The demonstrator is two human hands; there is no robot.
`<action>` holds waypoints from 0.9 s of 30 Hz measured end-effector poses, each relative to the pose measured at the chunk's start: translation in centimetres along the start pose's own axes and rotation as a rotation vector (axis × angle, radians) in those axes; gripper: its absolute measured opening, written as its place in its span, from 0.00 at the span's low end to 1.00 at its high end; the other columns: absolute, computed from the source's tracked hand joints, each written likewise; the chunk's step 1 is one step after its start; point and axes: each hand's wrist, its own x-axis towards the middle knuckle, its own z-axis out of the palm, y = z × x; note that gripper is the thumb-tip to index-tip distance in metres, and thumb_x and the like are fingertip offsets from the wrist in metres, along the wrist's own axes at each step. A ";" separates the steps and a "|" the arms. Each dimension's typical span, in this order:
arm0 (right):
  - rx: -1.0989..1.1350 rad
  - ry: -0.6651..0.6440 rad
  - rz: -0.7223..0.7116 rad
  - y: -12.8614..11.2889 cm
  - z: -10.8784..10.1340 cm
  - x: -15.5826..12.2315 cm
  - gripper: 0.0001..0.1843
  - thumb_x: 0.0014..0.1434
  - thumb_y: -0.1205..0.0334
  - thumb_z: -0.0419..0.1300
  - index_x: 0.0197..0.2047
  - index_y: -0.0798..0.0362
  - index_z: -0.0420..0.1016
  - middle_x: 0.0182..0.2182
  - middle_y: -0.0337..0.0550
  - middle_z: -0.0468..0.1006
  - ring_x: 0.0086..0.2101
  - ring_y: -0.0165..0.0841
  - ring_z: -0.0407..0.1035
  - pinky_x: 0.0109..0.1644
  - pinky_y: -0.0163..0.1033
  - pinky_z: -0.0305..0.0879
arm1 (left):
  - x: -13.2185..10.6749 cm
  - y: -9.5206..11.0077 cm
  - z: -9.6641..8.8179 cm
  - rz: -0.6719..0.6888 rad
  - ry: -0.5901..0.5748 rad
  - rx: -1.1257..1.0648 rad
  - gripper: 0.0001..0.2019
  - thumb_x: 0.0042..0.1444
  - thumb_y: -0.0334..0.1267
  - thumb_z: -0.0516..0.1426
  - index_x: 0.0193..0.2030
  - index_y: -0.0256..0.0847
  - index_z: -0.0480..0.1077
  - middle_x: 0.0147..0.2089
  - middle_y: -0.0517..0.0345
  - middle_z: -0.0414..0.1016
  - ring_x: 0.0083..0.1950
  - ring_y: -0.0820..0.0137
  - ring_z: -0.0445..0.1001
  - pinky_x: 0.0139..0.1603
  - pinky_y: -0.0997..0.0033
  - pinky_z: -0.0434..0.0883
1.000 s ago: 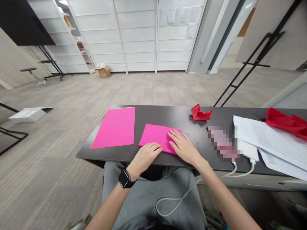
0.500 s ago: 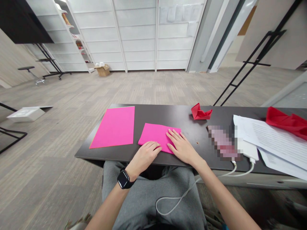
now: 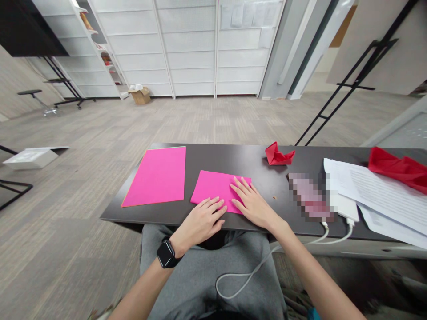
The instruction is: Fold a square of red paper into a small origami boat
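A folded pink paper [image 3: 213, 189] lies near the front edge of the dark table [image 3: 240, 162]. My right hand [image 3: 253, 205] lies flat on its right part, fingers stretched out. My left hand [image 3: 200, 222], with a black watch on the wrist, rests at the paper's near edge, fingers extended and touching it. A larger flat pink sheet [image 3: 156, 175] lies to the left of the folded one.
A small folded red paper shape [image 3: 277, 155] sits toward the back of the table. At the right lie white printed sheets [image 3: 376, 191], a red paper piece [image 3: 396, 169], a white charger block [image 3: 345, 209] with cables, and a blurred object [image 3: 308, 198]. Open floor lies beyond the table.
My left hand's fingers have spread out flatter at the paper's near edge. My right hand slid slightly left on the paper. The view shifted a little.
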 end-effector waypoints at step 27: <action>0.052 -0.001 -0.124 -5.5 1.6 -5.5 0.36 0.70 0.57 0.51 0.75 0.57 0.45 0.73 0.53 0.50 0.71 0.43 0.47 0.72 0.54 0.55 | -3.1 -2.1 -0.9 -0.015 -0.033 0.093 0.23 0.70 0.37 0.48 0.70 0.36 0.58 0.73 0.47 0.59 0.75 0.62 0.57 0.72 0.57 0.60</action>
